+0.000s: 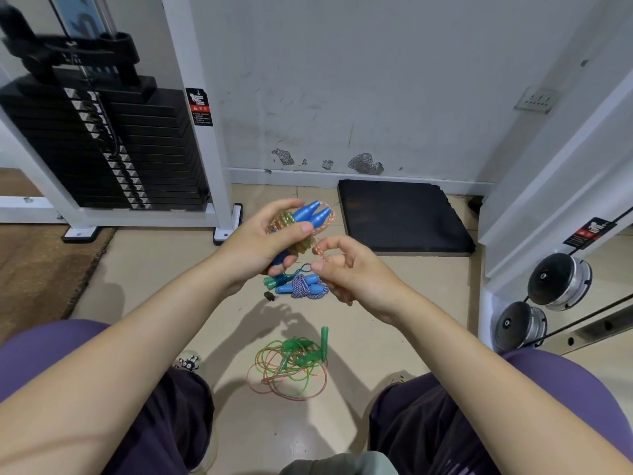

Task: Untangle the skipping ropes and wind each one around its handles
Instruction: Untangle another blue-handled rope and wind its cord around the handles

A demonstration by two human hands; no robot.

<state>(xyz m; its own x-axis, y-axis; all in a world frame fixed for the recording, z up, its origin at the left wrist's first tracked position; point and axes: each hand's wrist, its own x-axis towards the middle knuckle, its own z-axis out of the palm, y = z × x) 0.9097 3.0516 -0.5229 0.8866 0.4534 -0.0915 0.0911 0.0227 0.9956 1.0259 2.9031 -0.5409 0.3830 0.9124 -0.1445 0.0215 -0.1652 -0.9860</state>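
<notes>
Beige tiled floor (154, 269) meets scuffed white wall (376, 80); black mat (404, 217) alongside.

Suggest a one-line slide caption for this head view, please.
Left hand grips blue handles while right hand winds the orange rope; a green rope lies tangled below.
</notes>
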